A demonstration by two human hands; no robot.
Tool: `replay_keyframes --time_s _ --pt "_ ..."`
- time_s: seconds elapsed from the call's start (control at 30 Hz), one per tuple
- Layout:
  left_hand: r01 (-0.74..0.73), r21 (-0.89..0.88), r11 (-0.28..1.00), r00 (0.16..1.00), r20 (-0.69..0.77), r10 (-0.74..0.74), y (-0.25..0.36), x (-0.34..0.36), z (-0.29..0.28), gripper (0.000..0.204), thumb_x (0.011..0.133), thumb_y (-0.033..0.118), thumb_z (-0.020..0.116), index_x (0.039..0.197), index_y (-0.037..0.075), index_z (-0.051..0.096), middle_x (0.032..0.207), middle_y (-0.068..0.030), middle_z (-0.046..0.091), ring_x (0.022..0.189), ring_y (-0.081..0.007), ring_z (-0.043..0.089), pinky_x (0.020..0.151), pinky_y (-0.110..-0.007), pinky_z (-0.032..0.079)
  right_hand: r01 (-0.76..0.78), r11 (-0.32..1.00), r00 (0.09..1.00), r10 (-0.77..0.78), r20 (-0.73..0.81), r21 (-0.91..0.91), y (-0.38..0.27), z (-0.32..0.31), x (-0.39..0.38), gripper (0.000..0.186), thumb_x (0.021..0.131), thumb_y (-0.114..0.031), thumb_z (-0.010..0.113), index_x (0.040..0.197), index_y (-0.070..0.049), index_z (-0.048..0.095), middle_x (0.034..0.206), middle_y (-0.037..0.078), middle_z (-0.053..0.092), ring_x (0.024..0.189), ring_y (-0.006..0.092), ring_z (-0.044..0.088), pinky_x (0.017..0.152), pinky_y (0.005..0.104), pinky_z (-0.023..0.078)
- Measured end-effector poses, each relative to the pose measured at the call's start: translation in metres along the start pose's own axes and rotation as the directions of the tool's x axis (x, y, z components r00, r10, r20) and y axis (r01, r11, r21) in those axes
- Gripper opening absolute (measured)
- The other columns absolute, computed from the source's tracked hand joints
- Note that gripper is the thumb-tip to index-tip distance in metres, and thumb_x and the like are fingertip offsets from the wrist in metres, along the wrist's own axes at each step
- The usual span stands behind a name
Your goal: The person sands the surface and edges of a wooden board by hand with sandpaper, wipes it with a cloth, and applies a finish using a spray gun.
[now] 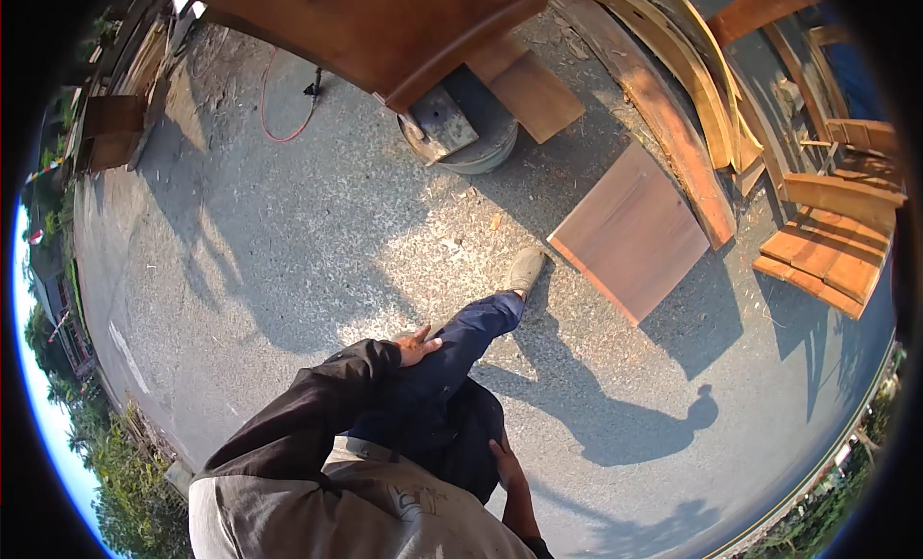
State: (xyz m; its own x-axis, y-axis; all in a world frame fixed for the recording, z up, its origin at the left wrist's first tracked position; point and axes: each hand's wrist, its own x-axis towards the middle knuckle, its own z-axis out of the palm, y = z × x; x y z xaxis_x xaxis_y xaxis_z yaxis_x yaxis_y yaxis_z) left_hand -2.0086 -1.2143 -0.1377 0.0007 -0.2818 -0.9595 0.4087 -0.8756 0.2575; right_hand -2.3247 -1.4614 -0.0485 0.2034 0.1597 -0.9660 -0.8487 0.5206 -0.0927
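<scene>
While planting one greyish shoe [526,270] on grainy, sunlit pavement [460,223], rests left hand [418,348], loosely spread and grasping nothing, on navy trousers [481,328] — dull, creased cloth, worn just below view centre. Lays right hand [508,466] against same cloth, farther right; can't make out whether clenched or slack. Ahead, to the right, see smooth reddish-brown four-cornered wood panel [635,234], rough-edged plank [656,107], curved pale wood strips [710,107] and slatted orange-brown furniture [835,249].
</scene>
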Motion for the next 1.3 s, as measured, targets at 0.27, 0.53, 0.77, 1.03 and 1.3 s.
replay_keyframes --time_s 0.27,0.53,0.77,1.03,1.3 --pt "-0.085 0.116 0.99 0.932 -0.343 0.12 -0.09 -0.185 -0.124 0.097 0.09 0.072 0.042 0.157 0.01 0.008 0.156 -0.028 0.022 0.142 -0.0414 0.03 0.116 -0.046 0.028 0.096 0.719 0.974 -0.21 -0.084 -0.688 0.052 0.168 0.065 0.062 0.094 -0.041 0.058 0.139 0.0 0.049 0.133 0.026 0.057 0.127 0.0331 0.053 0.107 0.0367 0.039" --pt "0.237 0.105 0.966 0.757 -0.643 -0.115 -0.243 -0.224 -0.307 0.087 0.088 0.053 0.06 0.156 0.02 0.017 0.155 -0.0213 0.031 0.135 -0.0454 0.041 0.107 -0.054 0.038 0.35 0.34 0.832 -0.542 0.122 -0.873 -0.118 0.376 0.185 0.049 0.088 -0.023 0.068 0.13 0.001 0.057 0.107 0.017 0.071 0.095 0.0249 0.068 0.085 0.0342 0.051" --pt "0.262 0.516 0.815 0.891 -0.453 0.0 -0.315 -0.127 -0.456 0.065 0.092 0.047 0.057 0.145 0.013 0.042 0.138 -0.0181 0.051 0.134 -0.039 0.042 0.108 -0.063 0.027 0.485 0.377 0.824 -0.499 0.268 -0.789 -0.291 0.649 0.437 0.069 0.086 -0.026 0.075 0.143 -0.005 0.044 0.113 0.02 0.068 0.103 0.0255 0.067 0.088 0.0345 0.054" --pt "-0.263 -0.018 0.964 0.865 -0.448 0.228 -0.378 -0.109 -0.609 0.048 0.094 0.038 0.058 0.129 0.006 0.053 0.102 -0.0196 0.065 0.09 -0.0373 0.067 0.078 -0.046 0.054 0.596 0.502 0.695 -0.713 0.09 -0.627 -0.48 0.912 0.74 0.088 0.087 -0.02 0.073 0.152 0.001 0.018 0.134 0.023 0.055 0.121 0.0279 0.056 0.096 0.0412 0.048" --pt "-0.351 -0.169 0.921 0.867 -0.43 0.251 -0.394 -0.115 -0.676 0.04 0.094 0.034 0.058 0.12 0.003 0.056 0.095 -0.0186 0.065 0.088 -0.0364 0.068 0.076 -0.047 0.053 0.488 0.79 0.765 -0.592 -0.254 -0.371 -0.511 0.972 0.866 0.048 0.082 -0.023 0.079 0.117 0.0 0.056 0.105 0.011 0.067 0.094 0.0243 0.063 0.083 0.0416 0.05"
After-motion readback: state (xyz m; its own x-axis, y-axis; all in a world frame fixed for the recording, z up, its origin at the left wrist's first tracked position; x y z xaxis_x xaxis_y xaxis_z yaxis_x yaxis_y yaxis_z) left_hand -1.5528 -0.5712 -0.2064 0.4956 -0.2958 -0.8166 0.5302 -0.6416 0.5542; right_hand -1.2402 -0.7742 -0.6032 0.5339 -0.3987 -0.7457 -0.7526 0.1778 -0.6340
